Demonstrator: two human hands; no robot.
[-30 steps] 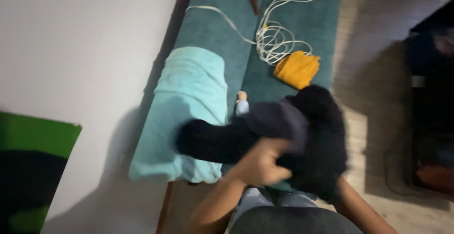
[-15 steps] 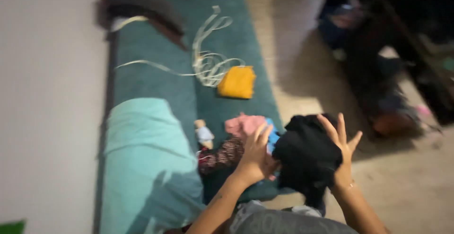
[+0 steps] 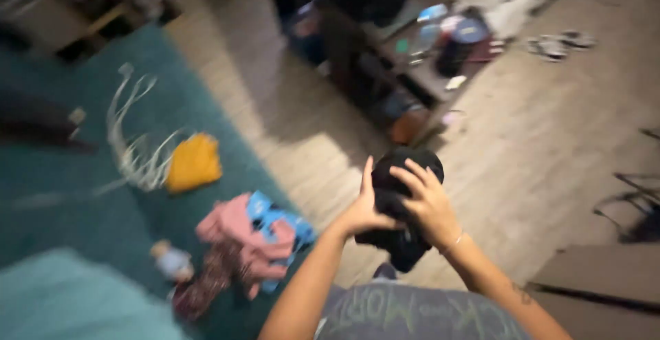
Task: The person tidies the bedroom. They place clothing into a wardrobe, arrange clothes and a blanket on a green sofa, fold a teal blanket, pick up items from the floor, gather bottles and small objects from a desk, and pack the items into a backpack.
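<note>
- Black bundled garment of soft dark cloth: it is held up in the air in front of the person's chest, above the pale wood-plank floor, with a loose end hanging down below the hands.
- Left hand: it presses flat against the near-left side of the black garment, fingers straight and close together, pointing upward.
- Right hand: it lies over the right and top of the black garment, fingers spread and curled onto the cloth, a thin bracelet at the wrist; the garment is clamped between the two hands.
- Grey shirt with pale lettering: just below the black garment, at the lower edge of the view.
- Pile of pink and blue small clothes: left of the black garment, lying on the teal upholstered couch.
- Small doll with a pale head: further left of the pile, on the same couch.
- Folded mustard-yellow cloth: up and left of the black garment, on the couch, touching a coiled white cord.
- Light turquoise blanket: far left of the garment, in the lower corner.
- Dark low shelf unit with assorted blurred items: beyond the black garment, across the floor; its contents are too blurred to tell.
</note>
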